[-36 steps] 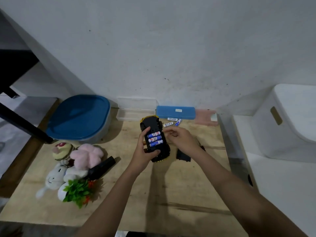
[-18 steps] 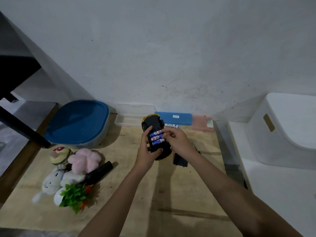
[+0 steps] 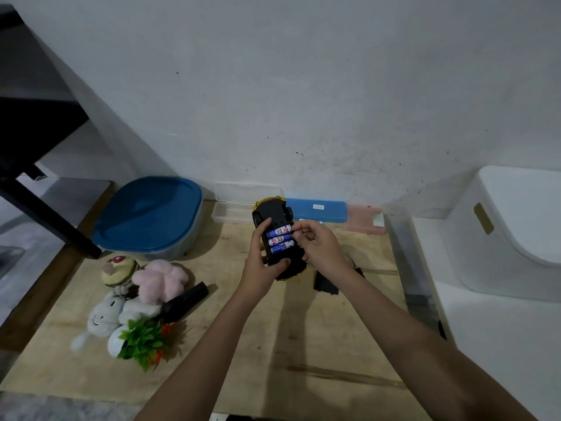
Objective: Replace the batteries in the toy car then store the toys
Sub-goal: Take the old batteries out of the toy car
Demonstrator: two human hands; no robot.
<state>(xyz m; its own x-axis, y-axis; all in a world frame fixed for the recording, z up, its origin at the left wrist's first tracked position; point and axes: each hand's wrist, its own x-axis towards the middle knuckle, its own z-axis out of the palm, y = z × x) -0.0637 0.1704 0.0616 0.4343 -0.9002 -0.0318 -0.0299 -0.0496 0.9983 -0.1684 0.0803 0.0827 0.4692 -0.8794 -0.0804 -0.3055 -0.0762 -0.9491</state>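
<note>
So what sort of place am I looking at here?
Likely a home room, not a workshop: a bare plywood board against a scuffed white wall, a heap of soft plush toys, and a grey storage tub with a blue lid.

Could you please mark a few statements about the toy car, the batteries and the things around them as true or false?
1. The left hand grips the toy car underside up. True.
2. Only one battery sits in the car. False: three batteries lie in it.
3. The black cover lies on the board, off the car. True.
4. The blue-lidded container stands open. False: its lid is on.
</note>
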